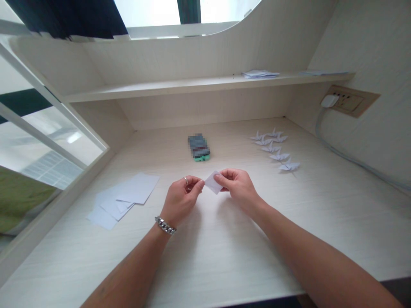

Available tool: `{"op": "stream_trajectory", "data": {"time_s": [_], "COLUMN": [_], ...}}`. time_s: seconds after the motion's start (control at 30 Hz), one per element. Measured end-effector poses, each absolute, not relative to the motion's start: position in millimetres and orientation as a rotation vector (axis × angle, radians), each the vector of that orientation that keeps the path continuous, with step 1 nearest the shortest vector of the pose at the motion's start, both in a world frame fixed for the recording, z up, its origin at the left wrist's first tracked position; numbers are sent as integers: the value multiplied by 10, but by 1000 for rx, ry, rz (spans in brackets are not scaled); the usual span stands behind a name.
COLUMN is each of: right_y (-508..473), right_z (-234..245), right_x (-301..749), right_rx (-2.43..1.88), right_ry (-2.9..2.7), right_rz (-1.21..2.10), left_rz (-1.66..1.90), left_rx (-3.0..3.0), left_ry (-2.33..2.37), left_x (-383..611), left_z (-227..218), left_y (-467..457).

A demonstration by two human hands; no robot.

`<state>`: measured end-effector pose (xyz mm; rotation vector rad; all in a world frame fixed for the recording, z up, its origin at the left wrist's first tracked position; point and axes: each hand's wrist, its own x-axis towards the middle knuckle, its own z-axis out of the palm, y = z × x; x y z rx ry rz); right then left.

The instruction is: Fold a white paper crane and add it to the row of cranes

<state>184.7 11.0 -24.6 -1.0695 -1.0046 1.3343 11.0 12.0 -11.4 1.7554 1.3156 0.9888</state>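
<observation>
A small folded square of white paper [213, 184] is held above the desk, turned so one corner points left. My left hand [183, 194], with a ring and a chain bracelet, pinches that left corner between thumb and fingers. On the other side, my right hand [239, 185] grips the paper with its thumb on top and fingers behind, hiding part of it. Several folded paper cranes [280, 156] stand in a cluster to the right, beyond my right hand. Loose white paper sheets [138, 188] lie overlapping to the left of my left hand.
Behind my hands lies a pixelated dark object with a green edge [199, 147]. A shelf [180, 87] crosses the back, bearing a stack of papers [260, 74]. At right, a white plug [329, 101] sits in a wall socket, its grey cable [346, 156] running down the wall side.
</observation>
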Motion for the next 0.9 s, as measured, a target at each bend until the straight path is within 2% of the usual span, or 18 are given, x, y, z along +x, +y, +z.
{"op": "stream_trajectory", "data": {"time_s": [0.2,0.33,0.57,0.9], "right_y": [123,90,88,60], "right_z": [-251,-242,-248,-254], "right_x": [1866,1823,1818,1804], "right_rx": [-1064,-1039,-1058,-1057], "right_ry": [-976,-1004,-1024,-1217], "right_rz": [1335,1364,1379,1369], "left_rz": [1087,1023,954,1044], "left_rx": [1647,1615,1673,1577], "left_ry": [1263,1170,1243,1232], "left_x": [105,170,181,150], "left_z": [-157,-187,-127,-196], "left_y": [145,111,85,133]}}
